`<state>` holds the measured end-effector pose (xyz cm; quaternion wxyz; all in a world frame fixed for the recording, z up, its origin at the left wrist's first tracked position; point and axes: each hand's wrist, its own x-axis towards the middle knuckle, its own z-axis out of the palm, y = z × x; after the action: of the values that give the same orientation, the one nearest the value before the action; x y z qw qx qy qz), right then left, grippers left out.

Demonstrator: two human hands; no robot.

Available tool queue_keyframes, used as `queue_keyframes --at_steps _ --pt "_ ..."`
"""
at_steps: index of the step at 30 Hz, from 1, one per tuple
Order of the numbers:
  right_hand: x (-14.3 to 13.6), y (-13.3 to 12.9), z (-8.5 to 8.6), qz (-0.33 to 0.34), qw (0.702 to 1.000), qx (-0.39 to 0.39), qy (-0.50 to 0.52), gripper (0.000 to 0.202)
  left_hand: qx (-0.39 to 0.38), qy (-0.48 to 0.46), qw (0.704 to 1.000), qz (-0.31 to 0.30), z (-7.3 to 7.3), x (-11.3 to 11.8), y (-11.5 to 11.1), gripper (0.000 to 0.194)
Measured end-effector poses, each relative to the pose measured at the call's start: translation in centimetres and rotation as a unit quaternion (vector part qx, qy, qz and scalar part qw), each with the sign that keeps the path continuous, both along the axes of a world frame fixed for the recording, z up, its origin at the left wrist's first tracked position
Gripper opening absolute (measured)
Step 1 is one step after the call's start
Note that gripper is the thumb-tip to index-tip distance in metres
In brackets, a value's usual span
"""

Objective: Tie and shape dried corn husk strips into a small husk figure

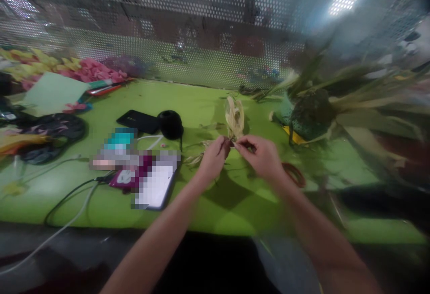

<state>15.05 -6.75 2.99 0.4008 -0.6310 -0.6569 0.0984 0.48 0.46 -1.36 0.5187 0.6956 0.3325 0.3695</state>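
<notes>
At the far left of the green table (188, 101) lie yellow and pink petals (97, 70) and a pale green sheet (57, 91); nearer me come a black phone (137, 121), a round black object (170, 124) and a lit phone (156, 184). Just right of these, my left forearm (164, 222) slants up and to the right from the lower edge, its wrist nearly straight, back of my left hand (215, 156) turned upward, fingers curled inward. That grip pinches the base of a dried husk bundle (234, 117), which stands roughly upright over the table just beyond my fingertips, between both hands. My right hand (260, 153) meets it from the other side, thumb and forefinger nipped together on a small pale bit (234, 144), too blurred to name; its knuckles bulge outward and my right forearm (316, 222) slopes down to the right. Past that wrist lie a reddish ring (294, 174) and, farther right, long dried leaves (366, 101), blurred.
</notes>
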Motion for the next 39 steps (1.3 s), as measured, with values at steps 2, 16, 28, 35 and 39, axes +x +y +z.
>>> queue_keyframes --at_steps 2,16,28,35,39 --pt "0.2 0.0 0.0 -0.015 1.0 0.025 0.0 0.011 -0.013 -0.009 1.0 -0.005 0.1 0.0 0.0 0.029" --pt "0.2 0.9 -0.3 0.012 0.967 -0.004 0.253 0.017 -0.023 -0.033 0.999 -0.012 -0.1 0.2 0.1 0.018" --pt "0.9 1.2 -0.9 0.029 0.994 0.009 0.109 0.003 -0.274 -0.214 0.937 0.007 -1.2 0.1 0.9 0.024" --pt "1.8 2.0 -1.4 -0.028 0.943 -0.029 0.331 0.017 -0.301 -0.211 0.929 -0.053 -0.7 -0.5 1.1 0.026" --pt "2.6 2.1 -1.3 -0.106 0.946 0.061 0.299 0.044 -0.287 -0.196 0.937 -0.025 -1.3 -0.4 1.2 0.023"
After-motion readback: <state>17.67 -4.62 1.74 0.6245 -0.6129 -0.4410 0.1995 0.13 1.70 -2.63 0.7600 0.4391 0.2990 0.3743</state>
